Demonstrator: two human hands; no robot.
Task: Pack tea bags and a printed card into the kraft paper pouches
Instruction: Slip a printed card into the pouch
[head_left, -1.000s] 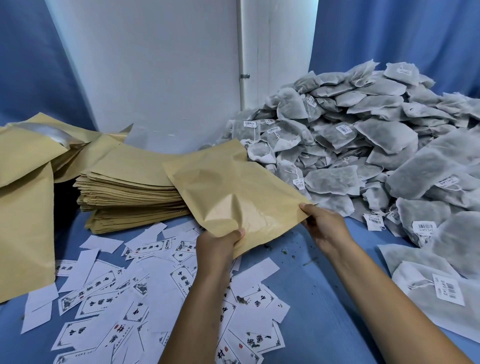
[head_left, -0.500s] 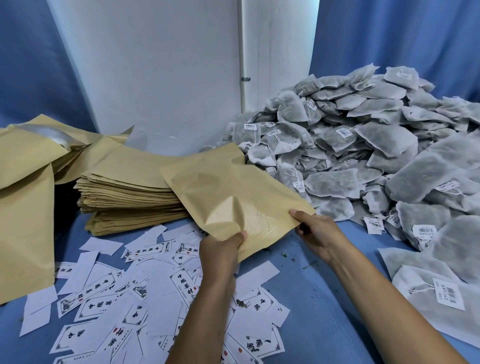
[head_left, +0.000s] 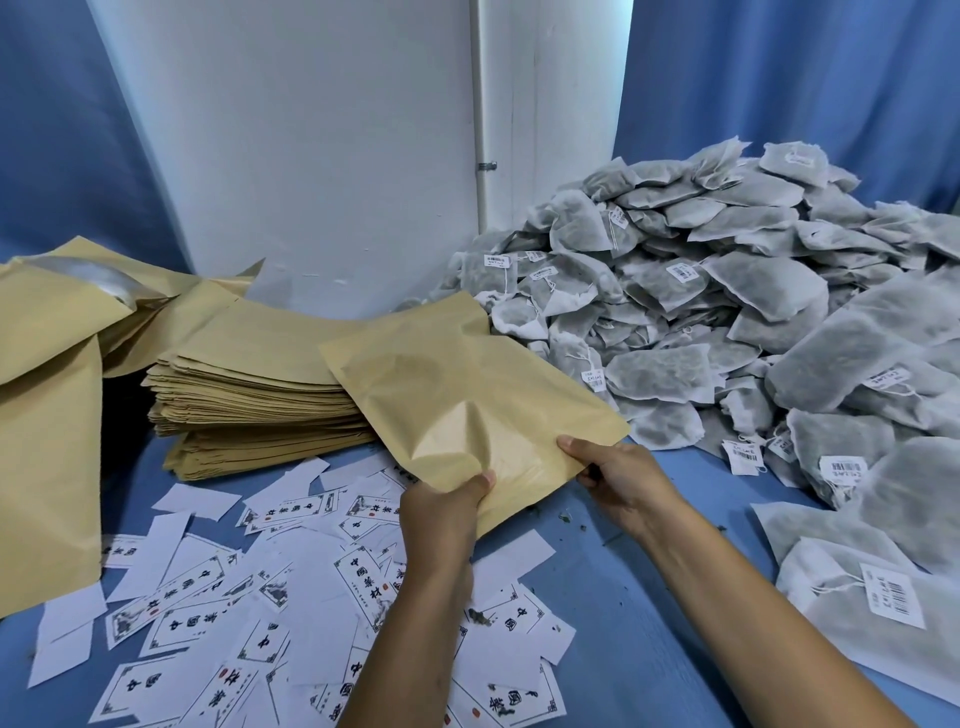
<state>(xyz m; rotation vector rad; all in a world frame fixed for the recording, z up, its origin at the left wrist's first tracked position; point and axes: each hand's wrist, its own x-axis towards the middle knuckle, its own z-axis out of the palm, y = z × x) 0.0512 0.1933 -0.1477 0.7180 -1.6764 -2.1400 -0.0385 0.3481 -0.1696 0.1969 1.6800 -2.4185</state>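
Note:
Both hands hold one kraft paper pouch (head_left: 457, 395) above the blue table, its near edge toward me. My left hand (head_left: 441, 514) pinches that edge at the left, thumb on top. My right hand (head_left: 618, 478) grips the pouch's near right corner. A stack of flat kraft pouches (head_left: 249, 395) lies behind it on the left. A big heap of grey tea bags (head_left: 727, 312) with barcode tags fills the right side. Printed cards (head_left: 218, 613), several face up and several blank side up, lie scattered under my left forearm.
Larger kraft pouches (head_left: 47, 415), one showing a silver lining, stand at the far left. Loose flat tea bags (head_left: 857, 582) lie at the near right. A white wall with a pipe (head_left: 480, 130) and blue curtains close off the back. Bare blue table (head_left: 623, 623) shows between my forearms.
My right hand has slid left along the pouch's near edge, toward my left hand. The pouch has stayed nearly in place.

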